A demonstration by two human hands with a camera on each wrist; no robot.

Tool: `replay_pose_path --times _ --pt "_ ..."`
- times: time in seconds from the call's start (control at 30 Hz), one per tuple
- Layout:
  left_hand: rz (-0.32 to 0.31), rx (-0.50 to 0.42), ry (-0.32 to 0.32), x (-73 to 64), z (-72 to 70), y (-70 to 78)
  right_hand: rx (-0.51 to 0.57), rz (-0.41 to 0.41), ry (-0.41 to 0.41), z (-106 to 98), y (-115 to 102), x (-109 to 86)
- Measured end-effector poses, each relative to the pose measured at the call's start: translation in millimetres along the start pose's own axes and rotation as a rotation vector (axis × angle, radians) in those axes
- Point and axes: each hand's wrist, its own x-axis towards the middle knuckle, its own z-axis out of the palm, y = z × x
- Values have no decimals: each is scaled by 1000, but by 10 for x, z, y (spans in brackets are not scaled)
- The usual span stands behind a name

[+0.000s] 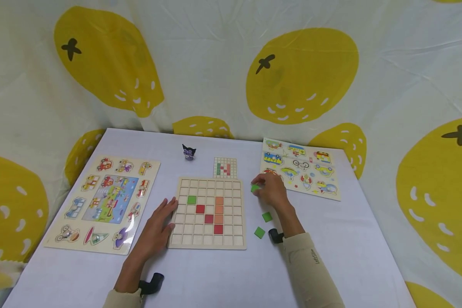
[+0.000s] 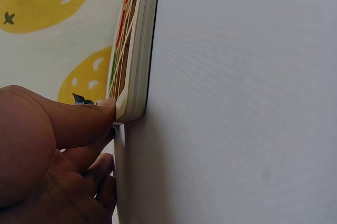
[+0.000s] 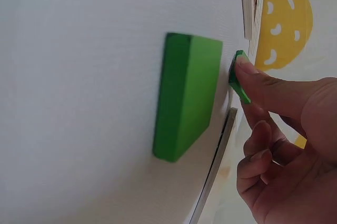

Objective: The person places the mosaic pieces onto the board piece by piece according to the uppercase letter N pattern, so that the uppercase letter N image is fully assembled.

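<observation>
A square wooden grid board (image 1: 227, 184) lies in the middle of the table. On it sit a green tile (image 1: 191, 199), three red tiles (image 1: 200, 209) in a diagonal, and a column of three orange tiles (image 1: 219, 209). My left hand (image 1: 154, 233) rests against the board's left edge, fingers stretched along it, thumb tip at the rim in the left wrist view. To the right of the board, my right hand (image 1: 272, 190) pinches another green tile (image 3: 238, 79) between thumb and finger. Two loose green tiles (image 1: 267, 217) lie nearer me, below that hand.
A small pattern card (image 1: 225, 167) with coloured squares touches the board's far side. Left of the board is a vehicle puzzle (image 1: 151, 171); another vehicle puzzle (image 1: 312, 171) lies back right, just beyond the right hand. A dark little figurine (image 1: 189, 152) stands at the back.
</observation>
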Motion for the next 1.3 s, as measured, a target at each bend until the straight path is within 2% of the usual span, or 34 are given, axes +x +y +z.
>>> replay_pose_path --times 0.3,0.63,1.0,1.3 --pt "23 -12 15 -14 -1 -10 -25 -23 59 -31 -53 -82" --pt "13 3 10 -15 -6 4 86 -47 80 91 -202 -230" --pt "0 -2 0 -8 -9 20 180 -30 28 312 -510 -400" --pt "-18 16 -4 -3 -5 23 190 -88 -50 552 -755 -561"
